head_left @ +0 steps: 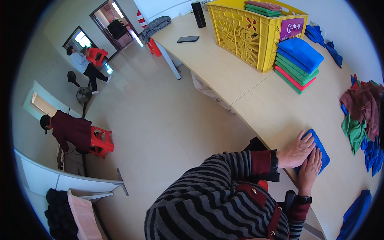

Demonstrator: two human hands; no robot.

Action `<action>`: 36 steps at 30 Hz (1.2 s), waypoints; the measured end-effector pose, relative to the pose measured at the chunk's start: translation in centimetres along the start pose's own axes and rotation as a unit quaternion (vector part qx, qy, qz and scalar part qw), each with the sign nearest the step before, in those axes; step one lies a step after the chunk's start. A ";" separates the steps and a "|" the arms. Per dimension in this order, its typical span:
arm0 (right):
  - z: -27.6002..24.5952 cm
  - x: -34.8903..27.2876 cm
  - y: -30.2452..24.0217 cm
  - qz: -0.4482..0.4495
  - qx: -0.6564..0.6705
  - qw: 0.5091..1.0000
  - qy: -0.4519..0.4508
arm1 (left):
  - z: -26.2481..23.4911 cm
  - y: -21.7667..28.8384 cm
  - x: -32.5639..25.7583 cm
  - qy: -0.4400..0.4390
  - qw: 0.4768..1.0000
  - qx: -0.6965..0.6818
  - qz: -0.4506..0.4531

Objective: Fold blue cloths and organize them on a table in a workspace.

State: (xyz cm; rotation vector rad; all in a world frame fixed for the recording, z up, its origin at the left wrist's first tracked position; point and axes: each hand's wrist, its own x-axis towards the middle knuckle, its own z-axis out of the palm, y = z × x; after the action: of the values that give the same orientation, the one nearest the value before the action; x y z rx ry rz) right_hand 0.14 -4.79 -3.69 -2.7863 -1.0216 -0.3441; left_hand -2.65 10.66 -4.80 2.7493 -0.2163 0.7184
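Note:
A folded blue cloth (325, 158) lies flat on the table near its front edge. My left hand (297, 152) rests on the cloth's left part, fingers stretched out flat. Beside it my right hand (310, 169) presses on the same cloth with its fingers straight and close together. The two hands nearly meet over the cloth, and neither grips it. Beyond them stands a neat stack of folded cloths (299, 60), blue on top with green and red below.
A yellow plastic crate (240, 38) holds more folded cloths. Loose crumpled cloths (362, 108) lie at the right, and a blue cloth (356, 214) nearer. A phone (188, 39) and black tumbler (198, 14) stay far left. Two people (74, 130) are across the room with red stools (101, 142).

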 end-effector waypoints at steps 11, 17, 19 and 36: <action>-1.0 -0.7 -0.4 0.034 -0.039 0.998 -0.026 | 0.2 -0.4 -0.9 -0.008 1.000 -0.030 -0.006; -1.3 -1.3 0.1 0.040 -0.038 0.998 -0.025 | 0.4 -0.4 -1.0 -0.010 1.000 -0.025 -0.011; -0.9 -1.5 0.8 0.032 -0.036 0.999 -0.011 | 0.2 -0.4 -1.1 -0.012 0.999 -0.034 -0.015; -0.8 -3.1 2.1 0.062 0.004 0.998 -0.001 | -0.2 -0.3 -1.2 -0.005 0.999 -0.037 -0.012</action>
State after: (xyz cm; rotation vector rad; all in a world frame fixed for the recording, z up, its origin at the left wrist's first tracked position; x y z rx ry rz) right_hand -0.89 -8.45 -3.91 -2.8263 -0.8433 -0.3202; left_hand -3.67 11.05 -5.32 2.6818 -0.2082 0.6780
